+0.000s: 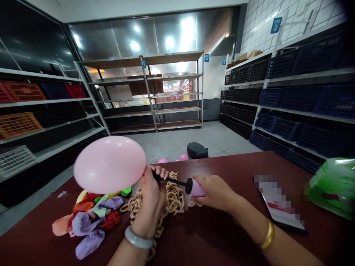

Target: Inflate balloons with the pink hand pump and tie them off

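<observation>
My left hand is closed around the neck of an inflated pink balloon and the black nozzle of a hand pump, held just above the dark red table. My right hand grips the pump's pink body, its black rod running left to the nozzle. Under both hands lies a pile of beige plastic chain. A heap of flat balloons in purple, red, orange and green lies to the left of my left wrist.
A phone lies on the table to the right, beside a green plastic bag. Beyond the table's far edge are a black bag and two pink balloons on the floor. Shelving with crates lines both sides.
</observation>
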`<state>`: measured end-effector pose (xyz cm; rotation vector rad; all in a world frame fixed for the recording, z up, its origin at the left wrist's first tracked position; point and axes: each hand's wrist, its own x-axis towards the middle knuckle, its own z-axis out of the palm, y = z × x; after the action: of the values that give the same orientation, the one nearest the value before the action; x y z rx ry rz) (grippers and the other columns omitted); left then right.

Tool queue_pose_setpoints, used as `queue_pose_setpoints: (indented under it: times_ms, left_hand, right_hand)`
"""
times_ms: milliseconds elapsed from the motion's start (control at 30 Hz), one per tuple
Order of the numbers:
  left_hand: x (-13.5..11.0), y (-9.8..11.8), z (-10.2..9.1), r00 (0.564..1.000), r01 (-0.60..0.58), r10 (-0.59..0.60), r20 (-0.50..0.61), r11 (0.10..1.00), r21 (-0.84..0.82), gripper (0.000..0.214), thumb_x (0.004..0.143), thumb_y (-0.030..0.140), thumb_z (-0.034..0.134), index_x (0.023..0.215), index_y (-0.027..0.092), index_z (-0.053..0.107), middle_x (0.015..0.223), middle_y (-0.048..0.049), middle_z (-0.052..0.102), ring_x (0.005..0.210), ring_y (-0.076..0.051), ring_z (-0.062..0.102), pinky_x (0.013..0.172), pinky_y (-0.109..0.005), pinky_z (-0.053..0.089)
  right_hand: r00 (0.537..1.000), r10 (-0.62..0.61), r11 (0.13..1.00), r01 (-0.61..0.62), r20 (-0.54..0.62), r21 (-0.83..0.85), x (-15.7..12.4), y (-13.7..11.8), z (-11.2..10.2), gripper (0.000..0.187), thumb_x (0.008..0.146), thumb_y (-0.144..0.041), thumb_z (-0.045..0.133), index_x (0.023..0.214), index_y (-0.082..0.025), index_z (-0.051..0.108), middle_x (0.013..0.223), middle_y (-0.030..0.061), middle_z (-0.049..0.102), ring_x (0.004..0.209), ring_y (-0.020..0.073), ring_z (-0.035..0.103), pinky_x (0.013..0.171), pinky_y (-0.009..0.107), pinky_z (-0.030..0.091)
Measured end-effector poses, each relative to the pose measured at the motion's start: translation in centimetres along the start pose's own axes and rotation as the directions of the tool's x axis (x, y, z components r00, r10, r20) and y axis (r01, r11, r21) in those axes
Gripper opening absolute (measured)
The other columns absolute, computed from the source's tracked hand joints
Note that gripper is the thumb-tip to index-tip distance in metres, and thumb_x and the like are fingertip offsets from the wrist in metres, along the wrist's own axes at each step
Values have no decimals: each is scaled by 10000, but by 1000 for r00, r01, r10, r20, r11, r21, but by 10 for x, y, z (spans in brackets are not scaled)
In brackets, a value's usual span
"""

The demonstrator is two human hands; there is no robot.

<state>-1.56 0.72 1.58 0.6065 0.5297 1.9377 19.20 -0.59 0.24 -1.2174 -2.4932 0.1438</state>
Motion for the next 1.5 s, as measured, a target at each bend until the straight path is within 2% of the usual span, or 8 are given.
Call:
queue_pose_setpoints:
  times_ms: [200,400,533,767,900,1100,1233,1500]
  left_hand:
    - [-31,-32,11,994,98,-99,56,995,20,275,833,308,618,656,181,450,573,35,425,494,-104,436,489,-257,372]
    - [-37,-35,16,995,84,-85,50,996,35,280,836,309,608,649,181,443,568,38,411,474,-103,423,468,-262,354]
    - [-25,-18,16,999,19,-23,46,997,69,237,838,287,582,679,193,433,548,48,404,448,-99,408,448,-246,339]
    - [19,42,-6,996,-85,86,-30,996,36,185,765,190,571,676,194,410,522,66,373,417,-77,358,408,-210,287]
    - [28,54,-15,989,-139,140,-51,990,16,184,774,187,575,680,193,416,514,70,365,412,-74,343,400,-203,275]
    - [24,37,-13,995,-78,75,-70,996,-49,188,767,172,587,679,185,422,531,61,386,435,-69,367,429,-196,305]
    - [18,20,-11,999,-27,26,-27,998,-51,204,796,222,592,681,187,427,546,55,395,447,-76,376,445,-209,323]
    - [-20,-28,5,993,102,-102,51,995,-3,249,827,289,608,676,189,437,566,43,410,484,-96,423,476,-245,354]
  right_hand:
    - [1000,-3,996,3,2,84,0,-7,6,375,773,-483,647,1034,-228,559,983,37,700,869,251,656,664,292,360]
    - [1000,8,991,-9,11,130,1,-14,8,383,786,-473,636,1063,-221,553,1009,47,694,890,243,650,676,282,363]
    - [999,7,993,-3,-31,118,3,-17,5,369,793,-493,627,1052,-243,545,1015,21,692,898,242,645,669,286,361]
    - [1000,-18,995,19,-11,94,2,-8,1,351,754,-437,671,1034,-262,552,1026,-11,695,907,223,643,660,279,351]
    - [1000,-17,999,18,-14,50,1,-1,-2,358,748,-443,676,1033,-258,565,999,-3,702,879,230,651,644,283,347]
    - [1000,7,999,-7,-21,-38,-1,5,-4,463,742,-494,674,1109,-235,563,997,48,704,844,261,660,655,308,365]
    - [1000,7,999,-8,-11,-53,-2,2,-4,432,754,-487,662,1089,-232,564,958,42,705,831,257,658,649,307,364]
    - [1000,5,1000,-5,-6,27,-1,-6,1,362,764,-469,643,1020,-227,559,966,34,702,849,244,658,642,293,356]
